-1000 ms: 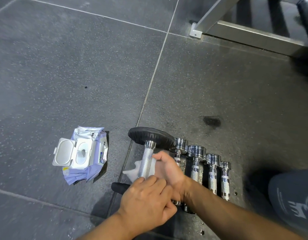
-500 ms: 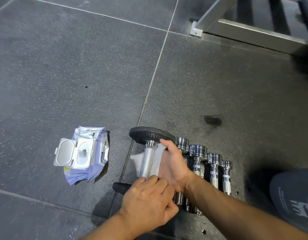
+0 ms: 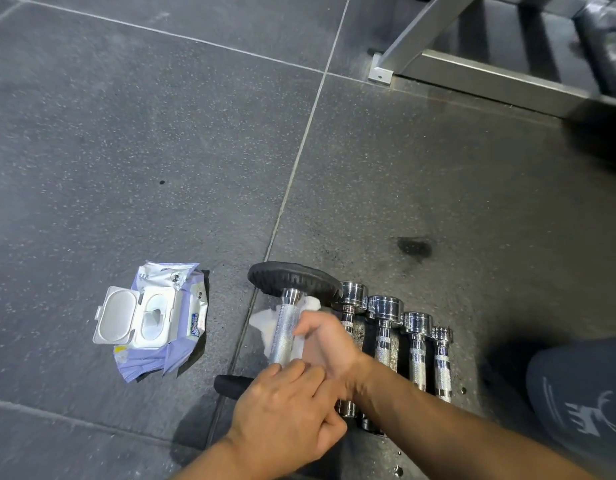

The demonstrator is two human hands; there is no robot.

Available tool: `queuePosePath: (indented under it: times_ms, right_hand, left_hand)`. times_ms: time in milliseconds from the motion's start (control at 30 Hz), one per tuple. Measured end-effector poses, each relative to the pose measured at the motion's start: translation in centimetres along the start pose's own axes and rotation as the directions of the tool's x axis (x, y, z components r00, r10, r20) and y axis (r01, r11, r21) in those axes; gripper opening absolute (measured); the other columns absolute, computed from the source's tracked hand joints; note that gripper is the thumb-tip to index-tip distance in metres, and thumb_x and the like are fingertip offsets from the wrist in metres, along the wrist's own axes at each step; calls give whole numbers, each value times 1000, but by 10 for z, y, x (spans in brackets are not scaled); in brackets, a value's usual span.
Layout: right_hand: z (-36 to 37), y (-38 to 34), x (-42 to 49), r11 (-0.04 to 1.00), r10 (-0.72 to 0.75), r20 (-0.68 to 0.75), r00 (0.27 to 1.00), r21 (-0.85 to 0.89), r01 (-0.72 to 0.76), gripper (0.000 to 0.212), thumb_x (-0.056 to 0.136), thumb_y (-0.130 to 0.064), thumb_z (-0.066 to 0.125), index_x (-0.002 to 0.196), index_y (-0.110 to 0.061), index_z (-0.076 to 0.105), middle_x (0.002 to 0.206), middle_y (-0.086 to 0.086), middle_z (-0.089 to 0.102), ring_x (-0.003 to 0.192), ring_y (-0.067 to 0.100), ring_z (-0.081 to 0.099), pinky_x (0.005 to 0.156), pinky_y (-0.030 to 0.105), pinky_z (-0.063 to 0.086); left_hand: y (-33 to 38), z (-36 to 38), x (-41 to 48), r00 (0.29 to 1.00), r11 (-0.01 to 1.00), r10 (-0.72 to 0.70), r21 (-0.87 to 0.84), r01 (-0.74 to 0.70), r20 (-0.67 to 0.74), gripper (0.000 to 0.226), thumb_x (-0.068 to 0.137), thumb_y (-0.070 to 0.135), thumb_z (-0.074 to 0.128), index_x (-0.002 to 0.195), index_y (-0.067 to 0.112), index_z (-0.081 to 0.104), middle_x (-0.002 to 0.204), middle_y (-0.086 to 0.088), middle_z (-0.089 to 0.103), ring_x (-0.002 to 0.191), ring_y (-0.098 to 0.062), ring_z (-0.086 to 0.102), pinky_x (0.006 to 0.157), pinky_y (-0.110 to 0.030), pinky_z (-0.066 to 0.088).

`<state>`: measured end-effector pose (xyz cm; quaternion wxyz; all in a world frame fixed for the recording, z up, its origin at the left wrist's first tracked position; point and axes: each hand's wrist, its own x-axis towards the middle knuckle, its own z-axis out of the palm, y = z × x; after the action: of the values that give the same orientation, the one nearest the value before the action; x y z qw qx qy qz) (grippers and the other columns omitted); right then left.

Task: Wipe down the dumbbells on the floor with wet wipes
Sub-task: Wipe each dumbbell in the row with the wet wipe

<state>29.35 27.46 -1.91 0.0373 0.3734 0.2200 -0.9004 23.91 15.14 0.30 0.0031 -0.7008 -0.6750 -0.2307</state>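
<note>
Gripping the near end of the big dumbbell (image 3: pixel 286 327), the left hand (image 3: pixel 286 414) closes around its knurled handle while the right hand (image 3: pixel 325 344) presses a white wet wipe (image 3: pixel 265 323) wrapped under and around the bar. The dumbbell lies on the grey floor (image 3: pixel 126 133) beside a tile seam, its black plate farthest from the person. Four chrome dumbbells (image 3: pixel 386 323) lie just to its right. Left of it sits the open wipes pack (image 3: pixel 154 320); its blue label is too blurred to read.
</note>
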Motion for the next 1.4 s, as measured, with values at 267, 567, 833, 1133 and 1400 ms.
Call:
queuePosePath:
  times_ms: [267, 567, 833, 1133, 1400]
  right_hand:
    - [7, -5, -1, 999, 40, -12, 999, -26, -40, 29, 72, -17, 56, 98, -4, 59, 84, 10, 59, 71, 23, 56, 73, 34, 46]
    - [11, 0, -10, 979, 95, -42, 995, -178, -101, 21, 74, -15, 51, 58, -14, 64, 61, 0, 54, 54, 13, 49, 56, 23, 39]
    - [12, -18, 1, 998, -18, -95, 995, -55, 13, 46, 64, -20, 63, 106, -2, 66, 91, 15, 58, 79, 26, 55, 82, 40, 42]
    - [-2, -1, -12, 930, 13, -247, 969, -354, -103, 5, 77, -17, 66, 81, -16, 64, 76, 3, 61, 70, 19, 56, 67, 32, 43]
    - [-34, -36, -46, 912, -151, -459, 875, -407, -56, 27, 96, -14, 55, 118, -2, 64, 113, 21, 70, 105, 37, 69, 91, 49, 56]
  left_hand:
    - [0, 0, 1, 1000, 1000, 5, 15, -5, 3, 9, 63, 27, 59, 62, 20, 53, 61, 0, 45, 56, -19, 45, 49, -34, 41]
    - [0, 4, -1, 1000, 1000, -4, 10, 4, 10, 11, 61, 29, 61, 61, 20, 55, 61, 0, 47, 58, -20, 48, 50, -35, 43]
    - [-1, 1, -1, 999, 999, 20, 26, -19, -43, 11, 69, 25, 52, 60, 19, 51, 60, 0, 42, 55, -20, 42, 47, -35, 38]
    - [-2, 3, -1, 999, 999, 22, 32, -20, -48, 12, 72, 25, 52, 62, 19, 56, 62, 0, 46, 57, -21, 47, 49, -35, 43]
    - [-8, -3, -1, 997, 999, 17, 33, -15, -79, 16, 75, 23, 49, 60, 19, 48, 60, 1, 38, 53, -20, 40, 44, -34, 40]
